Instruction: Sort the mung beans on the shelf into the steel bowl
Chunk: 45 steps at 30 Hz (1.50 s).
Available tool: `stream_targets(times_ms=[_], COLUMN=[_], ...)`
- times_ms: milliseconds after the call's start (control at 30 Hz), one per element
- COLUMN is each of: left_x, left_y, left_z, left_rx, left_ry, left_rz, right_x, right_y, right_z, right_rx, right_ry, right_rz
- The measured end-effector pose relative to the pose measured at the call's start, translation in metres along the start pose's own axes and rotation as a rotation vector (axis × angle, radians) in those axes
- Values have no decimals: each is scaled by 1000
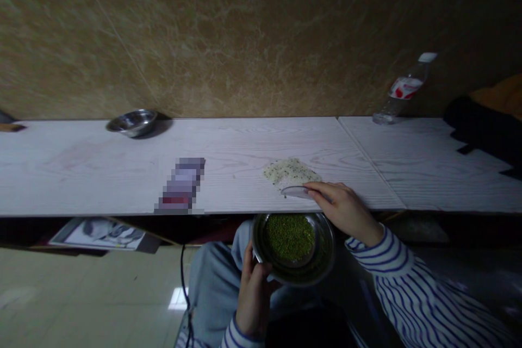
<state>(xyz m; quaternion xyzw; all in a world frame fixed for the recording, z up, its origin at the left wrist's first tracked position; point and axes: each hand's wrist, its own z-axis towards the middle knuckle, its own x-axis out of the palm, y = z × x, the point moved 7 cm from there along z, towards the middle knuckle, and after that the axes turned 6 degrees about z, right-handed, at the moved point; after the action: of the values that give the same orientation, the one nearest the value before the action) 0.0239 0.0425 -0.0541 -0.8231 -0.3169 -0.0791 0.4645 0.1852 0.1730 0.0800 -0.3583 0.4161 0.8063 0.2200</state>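
Observation:
My left hand grips the left rim of a steel bowl, thumb on top and fingers beneath. Green mung beans cover the bottom of this bowl, which is held over my lap just below the table edge. My right hand pinches a clear, curved scoop-like piece whose exact kind I cannot make out. It touches the near side of a pile of white grains mixed with dark specks on the table.
A second steel bowl stands at the back left, by the marbled wall. Nearer lies a pixelated phone-shaped object. A clear bottle stands at the back right beside dark cloth. A black cable hangs below the white table.

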Motion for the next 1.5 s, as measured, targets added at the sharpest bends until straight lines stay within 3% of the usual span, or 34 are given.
stream_targets(times_ms=[333, 867, 1500], left_x=[-2, -4, -2], left_y=[0, -1, -1], left_z=[1, 1, 1], left_rx=[-4, -6, -8], left_ry=[-30, -20, 3], left_rz=[-8, -3, -35], right_x=[-4, 0, -1], right_y=[-11, -2, -1], right_z=[10, 8, 7], right_rx=[68, 18, 17], right_ry=[-75, 56, 62], right_rz=[28, 56, 83])
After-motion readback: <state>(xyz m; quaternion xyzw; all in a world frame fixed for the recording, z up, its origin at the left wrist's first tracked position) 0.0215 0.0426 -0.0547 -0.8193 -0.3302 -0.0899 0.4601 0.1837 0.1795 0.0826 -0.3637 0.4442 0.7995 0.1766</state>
